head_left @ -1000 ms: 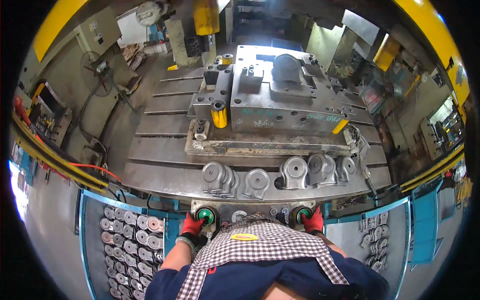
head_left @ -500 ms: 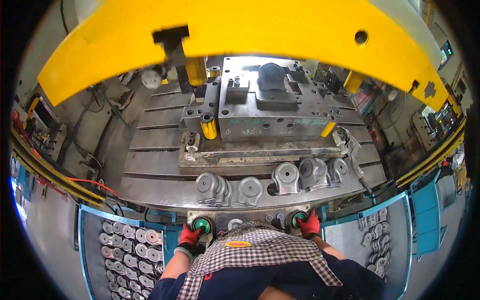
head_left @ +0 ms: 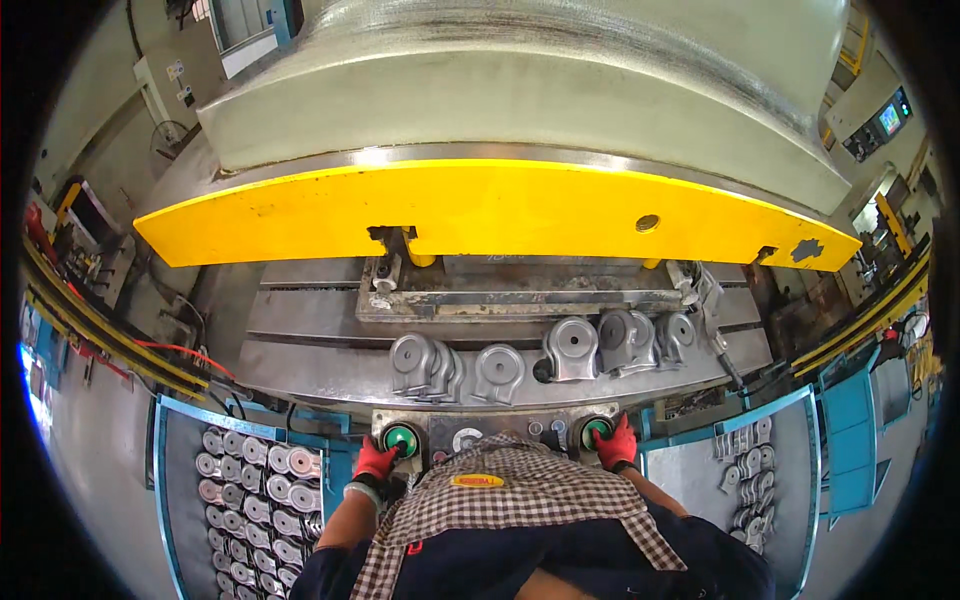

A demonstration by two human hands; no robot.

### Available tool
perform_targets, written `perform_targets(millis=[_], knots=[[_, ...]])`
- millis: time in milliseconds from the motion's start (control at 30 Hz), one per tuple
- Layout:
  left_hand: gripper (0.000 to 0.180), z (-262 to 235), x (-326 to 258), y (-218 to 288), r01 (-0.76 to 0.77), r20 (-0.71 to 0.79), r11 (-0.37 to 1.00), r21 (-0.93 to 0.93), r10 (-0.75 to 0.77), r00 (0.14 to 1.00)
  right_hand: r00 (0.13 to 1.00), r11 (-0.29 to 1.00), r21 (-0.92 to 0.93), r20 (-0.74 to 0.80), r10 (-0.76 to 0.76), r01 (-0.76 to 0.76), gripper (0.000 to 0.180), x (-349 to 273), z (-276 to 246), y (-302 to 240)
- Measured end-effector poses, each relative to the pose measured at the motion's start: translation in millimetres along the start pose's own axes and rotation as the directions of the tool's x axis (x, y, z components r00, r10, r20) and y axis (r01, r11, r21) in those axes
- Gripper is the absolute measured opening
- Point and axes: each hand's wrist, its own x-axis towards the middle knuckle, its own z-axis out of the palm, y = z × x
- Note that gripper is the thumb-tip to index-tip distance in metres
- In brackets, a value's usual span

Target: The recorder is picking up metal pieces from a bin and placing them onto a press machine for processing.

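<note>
Green push-buttons on control panel (head_left: 500, 432) at press front edge: left button (head_left: 401, 439) under left hand (head_left: 376, 461), right button (head_left: 596, 432) under right hand (head_left: 616, 444). Red-gloved fingers curled over each, pressing. Beyond, grey metal castings (head_left: 500, 372) lined along press bed (head_left: 300, 365). Farther, yellow ram guard (head_left: 500, 210) lowered over die.

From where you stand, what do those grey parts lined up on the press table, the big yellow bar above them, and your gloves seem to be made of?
The grey parts look like bare cast or pressed metal: dull silver with soft highlights. The yellow bar seems to be painted steel; one chipped spot shows dark underneath. The gloves on the left hand and right hand look like red knit fabric, possibly rubber-coated; too small to tell.
</note>
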Motion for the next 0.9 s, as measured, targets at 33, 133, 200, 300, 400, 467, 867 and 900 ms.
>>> perform_targets(millis=[33, 133, 200, 300, 400, 467, 867, 900], knots=[[0.102, -7.0, -5.7, 9.0, 0.023, 0.016, 0.999, 0.024, -0.023, 1.000, 1.000, 1.000, -0.005, 0.008, 0.005, -0.005, 0.100, -0.3, -0.2, -0.3], [0.103, 1.3, 3.0, -7.8, -0.031, 0.009, 0.997, -0.074, 0.031, 0.999, 0.999, 1.000, -0.007, 0.044, 0.017, -0.017, 0.100, -1.1, -3.8, -3.2], [0.106, -0.8, 2.6, -10.0, -0.026, 0.040, 0.987, -0.158, 0.033, 0.999, 0.996, 1.000, 0.011, 0.079, 0.028, -0.029, 0.099, -0.1, -8.1, -4.3], [0.097, -7.4, 15.8, -15.6, -0.006, 0.177, 0.987, -0.161, 0.035, 0.984, 0.997, 0.994, 0.106, 0.082, -0.006, -0.003, 0.096, 2.7, -2.4, 7.2], [0.049, -51.0, 34.0, -31.9, -0.416, 0.224, 0.845, 0.335, 0.357, 0.907, 0.998, 0.987, 0.159, 0.064, -0.020, 0.009, 0.093, 10.0, 7.8, 10.3], [0.041, -105.5, 33.1, 33.6, -0.429, -0.003, 0.847, 0.315, 0.453, 0.892, 0.997, 0.983, 0.183, 0.076, -0.011, -0.003, 0.091, 7.6, 3.6, 10.0], [0.046, -225.1, 27.0, 542.8, -0.891, -0.104, 0.377, -0.253, 0.905, 0.413, 1.000, 0.975, 0.221, -0.003, 0.011, -0.010, 0.086, 2.8, 8.3, 7.4], [0.060, -220.4, 69.2, 557.5, -0.869, -0.180, 0.494, -0.004, 0.855, 0.487, 1.000, 0.973, 0.231, 0.004, -0.027, 0.025, 0.086, 1.8, 2.5, -1.4]])
